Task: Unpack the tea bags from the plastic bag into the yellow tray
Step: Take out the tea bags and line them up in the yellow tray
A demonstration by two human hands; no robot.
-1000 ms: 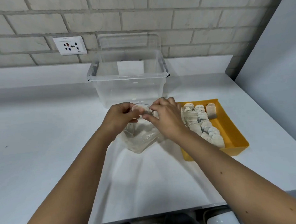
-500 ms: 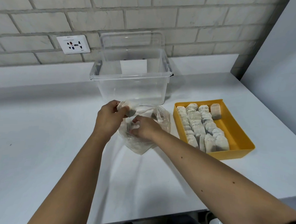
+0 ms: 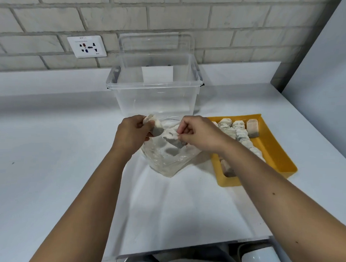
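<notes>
Both hands work above the plastic bag [image 3: 168,158] on the white table [image 3: 49,165]. The right hand [image 3: 199,134] pinches a tea bag [image 3: 173,139] by its upper edge, just over the bag's open mouth; the left hand [image 3: 132,133] is closed on a second tea bag [image 3: 155,126] and, it appears, the bag's rim. The yellow tray [image 3: 273,152], already lined with tea bags, lies at about three o'clock from the right hand, its long axis running from eleven to five o'clock. The right hand is nearer, so the carry looks short.
</notes>
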